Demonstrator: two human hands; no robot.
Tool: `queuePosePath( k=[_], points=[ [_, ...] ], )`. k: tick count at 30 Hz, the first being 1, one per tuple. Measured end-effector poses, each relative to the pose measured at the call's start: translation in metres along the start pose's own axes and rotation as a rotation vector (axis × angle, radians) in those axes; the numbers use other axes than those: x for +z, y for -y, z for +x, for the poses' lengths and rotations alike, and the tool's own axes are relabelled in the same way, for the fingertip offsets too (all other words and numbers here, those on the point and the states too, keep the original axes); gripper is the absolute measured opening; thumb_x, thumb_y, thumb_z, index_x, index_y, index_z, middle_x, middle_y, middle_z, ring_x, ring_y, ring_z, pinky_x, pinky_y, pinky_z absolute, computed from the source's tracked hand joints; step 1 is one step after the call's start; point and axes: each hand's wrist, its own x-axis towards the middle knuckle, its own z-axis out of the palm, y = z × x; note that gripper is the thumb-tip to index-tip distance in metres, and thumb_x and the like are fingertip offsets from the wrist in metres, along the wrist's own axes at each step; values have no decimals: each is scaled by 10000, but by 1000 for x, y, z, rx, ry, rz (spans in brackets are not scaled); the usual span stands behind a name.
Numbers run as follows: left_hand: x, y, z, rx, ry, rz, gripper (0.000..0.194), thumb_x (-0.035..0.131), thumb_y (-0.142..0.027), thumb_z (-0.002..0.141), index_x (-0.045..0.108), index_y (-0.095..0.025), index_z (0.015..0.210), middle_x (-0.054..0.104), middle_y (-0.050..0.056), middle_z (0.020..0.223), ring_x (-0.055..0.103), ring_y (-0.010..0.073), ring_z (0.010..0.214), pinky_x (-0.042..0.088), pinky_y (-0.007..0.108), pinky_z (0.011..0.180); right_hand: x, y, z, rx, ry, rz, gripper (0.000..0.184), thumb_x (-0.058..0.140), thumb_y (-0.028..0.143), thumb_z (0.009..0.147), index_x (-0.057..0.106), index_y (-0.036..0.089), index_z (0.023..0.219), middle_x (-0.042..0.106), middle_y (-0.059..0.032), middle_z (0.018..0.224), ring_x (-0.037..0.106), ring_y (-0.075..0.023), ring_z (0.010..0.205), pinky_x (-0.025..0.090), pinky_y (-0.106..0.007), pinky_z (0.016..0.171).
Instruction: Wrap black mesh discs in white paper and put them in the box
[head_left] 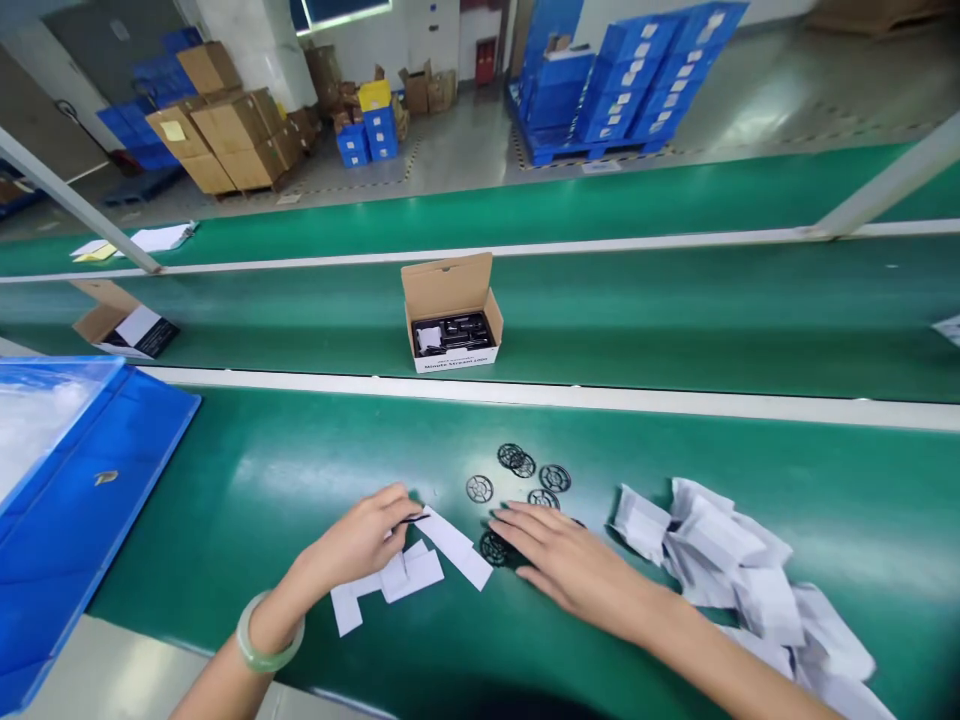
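A green table (300,480) holds everything. A blue bin (90,500) sits at its left side. On the belt (675,320) behind the table stands an open box (452,315). A pile of white bags (750,580) lies to the right of both hands.

The left hand (360,540) has its fingers pinched together on the edge of one white bag (454,545). That bag is long and points away to the right, toward the other hand. More flat bags lie under the left hand.

The right hand (570,565) lies flat, fingers spread a little, holding nothing. Its fingertips touch a black disc (495,548) just beside the bag's far end. More discs (525,470) lie just beyond the fingertips, so the right hand is nearer to them.
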Motion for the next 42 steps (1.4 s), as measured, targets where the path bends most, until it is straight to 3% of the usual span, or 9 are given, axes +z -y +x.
queuePosePath(
  k=[5, 8, 11, 14, 18, 23, 29, 37, 42],
  points=[
    [20, -24, -32, -170, -300, -820, 105, 531, -255, 854, 607, -187, 830, 607, 69, 844, 566, 208, 790, 444, 312, 700, 31, 0, -2, -53, -42, -54, 446, 451, 49, 897, 510, 152, 1327, 546, -111, 1302, 436, -319, 1246, 462, -521, 996],
    [59, -43, -40, -314, -430, -1362, 164, 659, -315, 775, 569, -178, 775, 590, 28, 689, 542, 162, 639, 418, 269, 609, 37, 1, -8, -25, -153, -33, 384, 445, 128, 946, 491, 142, 1327, 571, -139, 1255, 492, -324, 1186, 489, -532, 955],
    [104, -63, -36, -456, -516, -1595, 323, 762, -394, 705, 573, -166, 834, 522, -29, 614, 470, 89, 485, 353, 221, 519, 36, 19, -17, 4, -263, 27, 430, 469, 207, 964, 415, 166, 1388, 565, -151, 1253, 498, -325, 1178, 507, -520, 932],
    [138, -79, -26, -548, -497, -1631, 453, 794, -506, 652, 570, -155, 831, 403, -95, 474, 263, 31, 324, 193, 204, 400, 32, 47, -24, -80, -240, 111, 514, 491, 201, 943, 345, 197, 1436, 563, -131, 1257, 508, -307, 1170, 519, -484, 931],
    [154, -91, -22, -588, -423, -1641, 512, 835, -511, 584, 445, -186, 648, 335, -118, 385, 179, 16, 297, 119, 203, 384, 19, 57, -47, -97, -217, 136, 580, 499, 217, 934, 282, 222, 1472, 521, -107, 1325, 498, -294, 1194, 517, -459, 947],
    [152, -92, -25, -567, -350, -1623, 521, 830, -510, 597, 428, -185, 658, 349, -119, 439, 165, 1, 325, 126, 185, 405, -3, 12, -119, 250, -341, -117, 345, 427, 279, 980, 450, 211, 1318, 573, -139, 1212, 529, -334, 1122, 516, -513, 899],
    [152, -96, -13, -560, -242, -1616, 480, 825, -486, 625, 461, -180, 690, 329, -117, 463, 189, 8, 349, 139, 185, 410, 14, -8, -196, 530, -204, -399, 403, 490, 201, 818, 550, 162, 1215, 592, -175, 1089, 559, -379, 977, 545, -526, 771],
    [151, -111, -9, -473, -126, -1552, 398, 803, -414, 641, 491, -168, 661, 399, -75, 503, 317, 35, 395, 223, 180, 415, 42, -4, -209, 529, -207, -307, 457, 470, 127, 826, 530, 184, 1276, 552, -157, 1157, 561, -357, 940, 563, -484, 731],
    [158, -123, -4, -524, -52, -1534, 361, 828, -348, 580, 533, -141, 612, 601, 81, 972, 477, 72, 583, 318, 174, 415, 34, 28, -168, 433, -115, 65, 429, 521, 205, 887, 510, 197, 1316, 516, -121, 1225, 500, -327, 1079, 515, -459, 894]
  ],
)
